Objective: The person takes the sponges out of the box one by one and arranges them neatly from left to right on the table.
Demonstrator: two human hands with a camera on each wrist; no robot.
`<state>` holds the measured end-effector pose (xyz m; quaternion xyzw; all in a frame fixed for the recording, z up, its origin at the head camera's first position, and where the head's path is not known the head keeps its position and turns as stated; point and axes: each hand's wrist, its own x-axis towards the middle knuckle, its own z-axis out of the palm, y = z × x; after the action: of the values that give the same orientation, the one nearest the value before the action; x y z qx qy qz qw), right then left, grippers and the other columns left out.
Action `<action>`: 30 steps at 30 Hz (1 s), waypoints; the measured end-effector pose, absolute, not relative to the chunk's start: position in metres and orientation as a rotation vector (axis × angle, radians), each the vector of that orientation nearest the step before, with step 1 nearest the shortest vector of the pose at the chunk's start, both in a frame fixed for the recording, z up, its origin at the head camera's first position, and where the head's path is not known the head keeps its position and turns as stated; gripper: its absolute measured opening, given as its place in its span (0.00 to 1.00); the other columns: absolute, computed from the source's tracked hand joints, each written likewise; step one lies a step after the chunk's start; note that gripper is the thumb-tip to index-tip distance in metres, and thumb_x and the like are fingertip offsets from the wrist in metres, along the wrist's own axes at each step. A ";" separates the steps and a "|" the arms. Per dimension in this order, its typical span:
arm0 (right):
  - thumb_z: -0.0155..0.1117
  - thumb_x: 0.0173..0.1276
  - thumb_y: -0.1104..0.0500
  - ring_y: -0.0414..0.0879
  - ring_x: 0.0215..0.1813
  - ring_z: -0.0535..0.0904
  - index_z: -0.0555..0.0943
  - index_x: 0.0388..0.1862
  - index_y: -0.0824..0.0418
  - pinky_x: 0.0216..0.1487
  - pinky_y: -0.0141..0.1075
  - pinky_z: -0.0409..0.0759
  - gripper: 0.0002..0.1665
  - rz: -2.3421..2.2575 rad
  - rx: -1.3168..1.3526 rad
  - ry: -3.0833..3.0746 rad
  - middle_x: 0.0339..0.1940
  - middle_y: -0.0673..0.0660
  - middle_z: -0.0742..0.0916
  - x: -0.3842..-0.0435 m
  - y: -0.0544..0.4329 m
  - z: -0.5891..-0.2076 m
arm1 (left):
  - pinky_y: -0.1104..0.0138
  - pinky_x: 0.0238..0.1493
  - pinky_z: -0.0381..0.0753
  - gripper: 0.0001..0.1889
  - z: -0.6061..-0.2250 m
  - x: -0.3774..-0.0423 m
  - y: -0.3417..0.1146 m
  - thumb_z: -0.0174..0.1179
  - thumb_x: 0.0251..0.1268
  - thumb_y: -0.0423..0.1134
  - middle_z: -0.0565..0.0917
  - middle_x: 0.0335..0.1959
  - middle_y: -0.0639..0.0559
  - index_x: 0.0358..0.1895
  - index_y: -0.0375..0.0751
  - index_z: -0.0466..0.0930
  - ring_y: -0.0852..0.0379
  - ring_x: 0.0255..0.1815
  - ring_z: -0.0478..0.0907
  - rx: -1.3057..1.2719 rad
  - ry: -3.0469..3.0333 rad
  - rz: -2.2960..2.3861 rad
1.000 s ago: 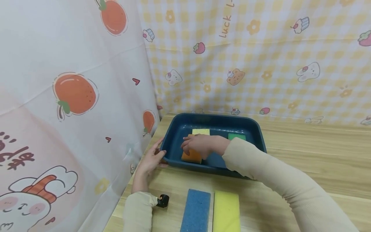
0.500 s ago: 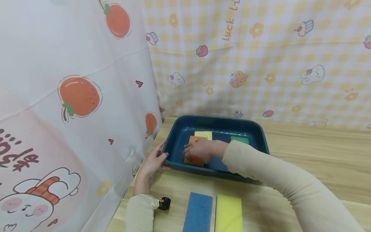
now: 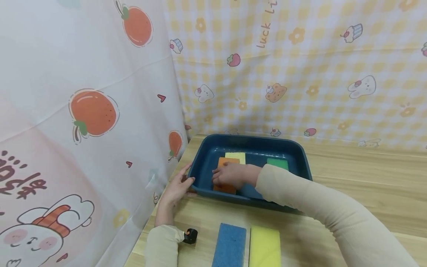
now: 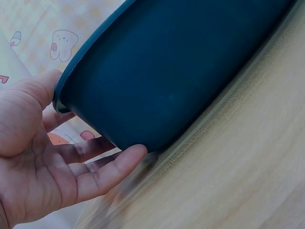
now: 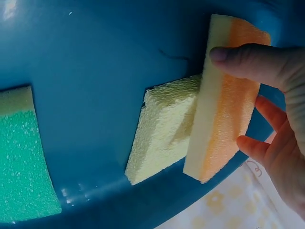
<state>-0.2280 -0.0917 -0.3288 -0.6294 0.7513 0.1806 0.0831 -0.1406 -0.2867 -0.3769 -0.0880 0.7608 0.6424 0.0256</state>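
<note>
A dark blue basin (image 3: 248, 200) stands on the wooden table. My left hand (image 3: 176, 188) grips its left corner, thumb at the rim and fingers against the outer wall, as the left wrist view shows. Inside the basin, my right hand (image 3: 231, 175) pinches an orange and cream sponge (image 5: 233, 107) between thumb and fingers. Beside that sponge lies a pale yellow sponge (image 5: 164, 129), partly overlapped by it in the right wrist view. A green sponge (image 5: 24, 164) sits farther right in the basin, its lower part hidden by the right sleeve in the head view.
In front of the basin, a blue sponge (image 3: 230, 244) and a bright yellow sponge (image 3: 265, 246) lie side by side on the table. A small black object (image 3: 190, 236) is at the left cuff. Printed curtains (image 3: 287, 74) hang close behind and to the left.
The right fingers, spread over the orange and cream sponge a second ago, have drawn in around it. The left hand stays at the basin's corner. The head view has shifted slightly.
</note>
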 end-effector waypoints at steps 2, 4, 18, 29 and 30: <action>0.68 0.52 0.66 0.44 0.69 0.56 0.71 0.60 0.47 0.64 0.51 0.61 0.36 0.546 -1.892 2.239 0.62 0.46 0.72 -0.228 -0.090 -0.331 | 0.52 0.33 0.82 0.32 -0.378 -0.141 -0.285 0.45 0.63 0.30 0.65 0.57 0.29 0.70 0.51 0.50 0.36 0.50 0.71 -0.265 2.347 1.988; 0.68 0.52 0.66 0.45 0.69 0.57 0.71 0.60 0.47 0.64 0.51 0.61 0.35 0.549 -1.903 2.237 0.62 0.46 0.72 -0.228 -0.089 -0.333 | 0.53 0.33 0.82 0.32 -0.380 -0.141 -0.284 0.45 0.63 0.30 0.65 0.57 0.29 0.70 0.52 0.50 0.37 0.50 0.71 -0.257 2.343 1.988; 0.70 0.41 0.71 0.46 0.57 0.69 0.75 0.48 0.51 0.61 0.49 0.66 0.32 0.364 -1.999 2.337 0.52 0.47 0.77 -0.237 -0.060 -0.316 | 0.50 0.34 0.81 0.32 -0.382 -0.146 -0.286 0.43 0.63 0.27 0.63 0.56 0.29 0.70 0.51 0.50 0.38 0.48 0.71 -0.196 2.297 2.034; 0.72 0.35 0.70 0.49 0.54 0.70 0.76 0.52 0.55 0.58 0.47 0.66 0.38 0.114 -2.066 2.376 0.51 0.50 0.79 -0.221 -0.011 -0.282 | 0.50 0.35 0.81 0.32 -0.378 -0.143 -0.286 0.43 0.64 0.28 0.63 0.57 0.28 0.71 0.50 0.48 0.39 0.48 0.72 -0.197 2.313 2.016; 0.72 0.35 0.70 0.49 0.53 0.70 0.76 0.52 0.55 0.58 0.47 0.66 0.38 0.089 -2.062 2.371 0.50 0.50 0.79 -0.218 -0.005 -0.280 | 0.51 0.35 0.81 0.32 -0.381 -0.144 -0.287 0.43 0.65 0.28 0.63 0.57 0.28 0.70 0.51 0.48 0.39 0.48 0.72 -0.200 2.318 2.016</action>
<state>-0.2183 -0.0054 -0.2797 -0.6560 0.7542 0.0283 -0.0011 -0.1436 -0.2874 -0.3809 -0.0648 0.7526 0.6546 0.0317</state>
